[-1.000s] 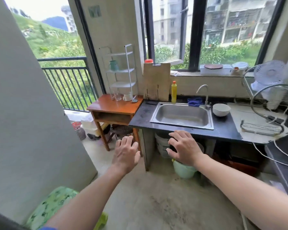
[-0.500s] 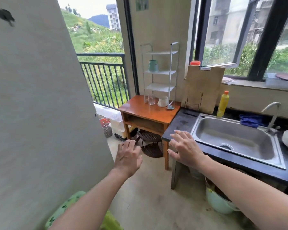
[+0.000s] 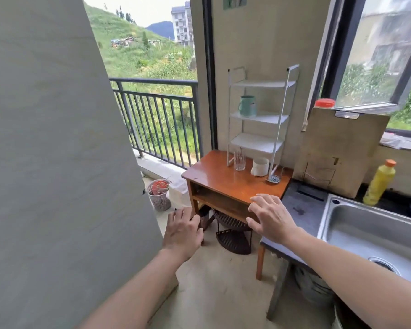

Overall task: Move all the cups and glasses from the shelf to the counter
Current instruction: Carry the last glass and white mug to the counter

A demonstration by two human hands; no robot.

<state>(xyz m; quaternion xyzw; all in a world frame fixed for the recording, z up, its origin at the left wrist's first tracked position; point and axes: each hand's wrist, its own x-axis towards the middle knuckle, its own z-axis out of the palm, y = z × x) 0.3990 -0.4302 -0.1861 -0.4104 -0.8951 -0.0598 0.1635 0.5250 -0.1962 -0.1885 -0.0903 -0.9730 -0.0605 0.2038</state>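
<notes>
A white three-tier wire shelf (image 3: 259,118) stands on a small brown wooden table (image 3: 218,179) against the wall. A green mug (image 3: 247,106) sits on the middle tier. On the tabletop below the lowest tier stand a clear glass (image 3: 239,160) and a white cup (image 3: 260,166). The dark counter (image 3: 301,207) with a steel sink (image 3: 375,233) lies to the right of the table. My left hand (image 3: 183,231) hovers open in front of the table's left leg. My right hand (image 3: 271,216) is open over the table's front right corner, empty.
A grey wall panel (image 3: 57,162) fills the left. A balcony railing (image 3: 157,119) and a small basket (image 3: 159,193) lie behind it. A black corner rack (image 3: 233,233) sits under the table. A cutting board (image 3: 339,150) and a yellow bottle (image 3: 379,182) stand behind the sink.
The view has closed in on the shelf and table and swung left. Both open hands have come forward, the right one now above the table's corner.
</notes>
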